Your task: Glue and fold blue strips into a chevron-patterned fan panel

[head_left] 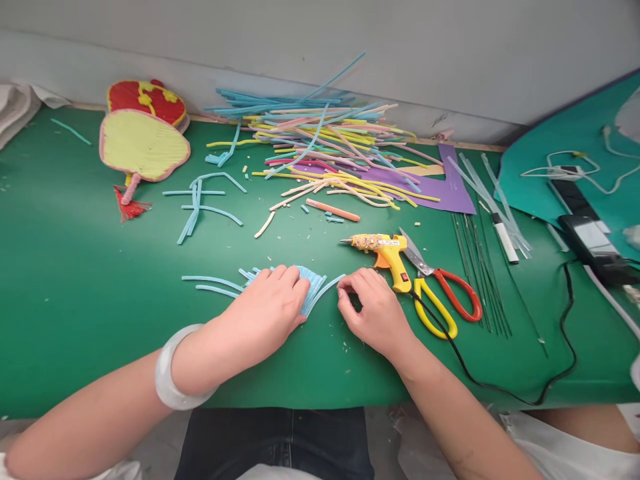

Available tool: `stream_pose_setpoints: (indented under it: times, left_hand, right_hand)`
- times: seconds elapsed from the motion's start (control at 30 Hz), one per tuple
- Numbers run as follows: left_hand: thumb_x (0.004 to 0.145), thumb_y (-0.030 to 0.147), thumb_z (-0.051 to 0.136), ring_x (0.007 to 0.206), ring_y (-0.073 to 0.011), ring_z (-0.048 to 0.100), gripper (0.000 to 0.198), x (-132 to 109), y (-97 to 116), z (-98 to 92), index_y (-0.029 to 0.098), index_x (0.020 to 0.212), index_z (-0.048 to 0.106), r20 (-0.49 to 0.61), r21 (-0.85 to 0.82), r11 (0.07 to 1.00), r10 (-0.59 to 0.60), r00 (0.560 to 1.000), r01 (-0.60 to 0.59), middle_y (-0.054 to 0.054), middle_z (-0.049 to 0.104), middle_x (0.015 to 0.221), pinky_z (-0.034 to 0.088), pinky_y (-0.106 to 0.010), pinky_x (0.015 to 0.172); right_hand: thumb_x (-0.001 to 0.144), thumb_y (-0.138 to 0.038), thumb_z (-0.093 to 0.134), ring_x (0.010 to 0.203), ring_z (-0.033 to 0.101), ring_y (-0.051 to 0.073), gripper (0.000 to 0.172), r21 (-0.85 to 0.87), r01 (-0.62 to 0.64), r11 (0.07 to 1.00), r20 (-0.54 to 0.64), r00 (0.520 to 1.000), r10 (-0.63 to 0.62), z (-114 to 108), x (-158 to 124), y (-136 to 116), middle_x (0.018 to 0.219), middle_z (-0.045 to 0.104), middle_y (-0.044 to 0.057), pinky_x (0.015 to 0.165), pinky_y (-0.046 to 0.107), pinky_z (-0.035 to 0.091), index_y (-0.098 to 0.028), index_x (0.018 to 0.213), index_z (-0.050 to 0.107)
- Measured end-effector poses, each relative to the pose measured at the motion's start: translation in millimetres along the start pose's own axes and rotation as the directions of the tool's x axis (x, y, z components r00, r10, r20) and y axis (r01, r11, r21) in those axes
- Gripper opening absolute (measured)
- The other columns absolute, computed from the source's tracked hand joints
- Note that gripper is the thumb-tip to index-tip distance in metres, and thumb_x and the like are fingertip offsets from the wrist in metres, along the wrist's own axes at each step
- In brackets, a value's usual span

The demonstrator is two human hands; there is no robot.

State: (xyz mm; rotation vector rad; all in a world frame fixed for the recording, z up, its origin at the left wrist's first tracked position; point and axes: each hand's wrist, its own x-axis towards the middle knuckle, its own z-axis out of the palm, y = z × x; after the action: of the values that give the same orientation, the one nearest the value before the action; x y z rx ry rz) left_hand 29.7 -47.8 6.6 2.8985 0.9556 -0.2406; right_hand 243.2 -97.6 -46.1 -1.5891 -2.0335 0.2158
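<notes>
Light-blue pipe cleaners [311,283] lie side by side as a flat, fan-like piece on the green table. My left hand [273,303] is closed over this piece with bent fingers, holding it down and hiding much of it. My right hand [373,308] pinches the tip of a blue pipe cleaner [329,285] that curves out from the piece's right side. Two longer blue strands [213,283] stick out to the left of my left hand. Beyond my right hand lie a yellow glue gun [383,250] and scissors [437,287] with one red and one yellow handle.
A pile of coloured pipe cleaners [325,133] lies along the wall over purple sheet [463,180]. Fan-shaped crafts [145,145] sit at the back left. Thin wires [480,267], a marker [505,239], a black cord [505,387] and a phone [577,200] are on the right.
</notes>
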Motion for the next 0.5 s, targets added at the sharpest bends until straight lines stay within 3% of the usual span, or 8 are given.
stream_pose_setpoints:
  times: [0.5]
  left_hand:
    - [0.093, 0.032, 0.063, 0.087, -0.0262, 0.052, 0.018, 1.2, -1.5, 3.2, 0.018, 0.097, 0.052, -0.032, 0.001, 1.0, 0.018, 0.999, -0.018, -0.007, 0.056, 0.096, 0.04, -0.038, 0.073]
  right_hand:
    - [0.097, -0.027, 0.056, 0.074, 0.053, 0.019, 0.011, -0.035, -0.03, 0.999, -0.057, 0.998, 0.028, 8.1, 1.9, -1.7, 0.077, 0.058, 0.002, 0.071, 0.033, 0.041, -0.02, 0.088, 0.058]
